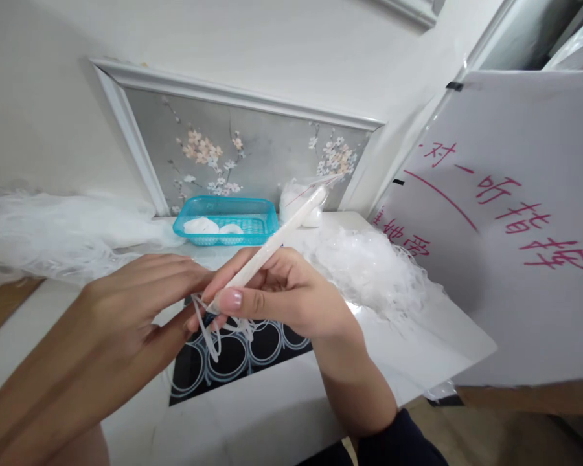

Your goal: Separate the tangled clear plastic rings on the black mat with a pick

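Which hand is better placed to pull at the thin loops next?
Left, I'd judge: the left hand is at the loops and shows no tool; the right hand grips the white stick.

Red marker scrawl (498,188) on white board (525,317) reads 对一听指挥; lower line (416,244) kinda squished, ends in 爱, rest too unclear tbh

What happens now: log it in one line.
left hand: at white loops | right hand: grips white stick | beyond: blue basket, white discs inside
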